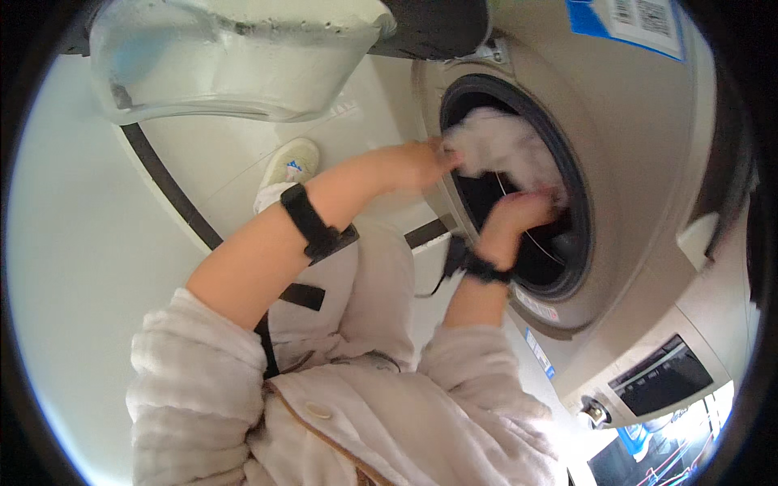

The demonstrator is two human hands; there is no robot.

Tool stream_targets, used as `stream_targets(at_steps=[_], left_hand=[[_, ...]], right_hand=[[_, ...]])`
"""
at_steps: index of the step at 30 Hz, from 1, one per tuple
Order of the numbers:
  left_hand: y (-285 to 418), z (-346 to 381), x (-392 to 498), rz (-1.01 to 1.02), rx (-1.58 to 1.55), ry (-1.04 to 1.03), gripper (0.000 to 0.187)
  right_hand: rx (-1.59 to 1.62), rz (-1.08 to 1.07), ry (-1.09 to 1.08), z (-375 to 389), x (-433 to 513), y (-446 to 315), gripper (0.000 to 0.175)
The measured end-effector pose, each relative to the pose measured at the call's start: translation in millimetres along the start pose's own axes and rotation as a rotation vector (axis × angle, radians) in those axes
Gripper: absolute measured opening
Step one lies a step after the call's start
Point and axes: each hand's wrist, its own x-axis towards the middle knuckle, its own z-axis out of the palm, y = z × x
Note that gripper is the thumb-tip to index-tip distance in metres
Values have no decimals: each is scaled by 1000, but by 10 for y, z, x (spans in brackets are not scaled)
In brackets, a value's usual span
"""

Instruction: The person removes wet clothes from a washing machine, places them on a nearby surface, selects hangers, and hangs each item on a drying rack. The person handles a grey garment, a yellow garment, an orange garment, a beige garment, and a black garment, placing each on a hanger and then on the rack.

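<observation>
A front-loading washing machine stands at my right, its round door opening ringed by a dark rubber gasket. Inside the opening is a bundle of white cloth, blurred by motion. At the cloth's left edge, by the rim, my left hand grips it. My right hand reaches into the opening and holds the cloth's lower right part; its fingertips are blurred. A thin pale cord hangs below the cloth across the dark drum. Dark straps circle my left forearm and right wrist.
The machine's clear door bowl swings out at the upper left, above the pale floor. A control panel with a dark display and a silver knob sits at the lower right. A blue bottle is beyond it.
</observation>
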Motion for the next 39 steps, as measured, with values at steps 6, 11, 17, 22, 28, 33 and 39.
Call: stream_targets(at_steps=[6,11,17,22,28,33,39], left_hand=[[-1,164,-70,105,-1089,-275,66],[124,524,-631,97,-1129,-374,51],[504,458,-1790,190,-674,-210,54],[1022,383,-2799,275,-389,57,54],[1596,-140,-4081,324,-342,320,59],[2124,-711,-5175,107,200,538,74],[2502,-822,-5928,477,353,901,74]], right_hand=[[-344,-303,-658,-940,-1926,-774,33],[-355,-369,-1324,-1121,-1811,-1381,22],[-514,115,-1737,-1278,-1883,-2479,37],[-421,274,-1770,-1372,-1705,-3228,41],[516,742,-1046,-1549,-1560,-4319,46],[668,549,-673,-1415,-1669,-5045,60],[1051,346,-1205,-1134,-1700,-5591,44]])
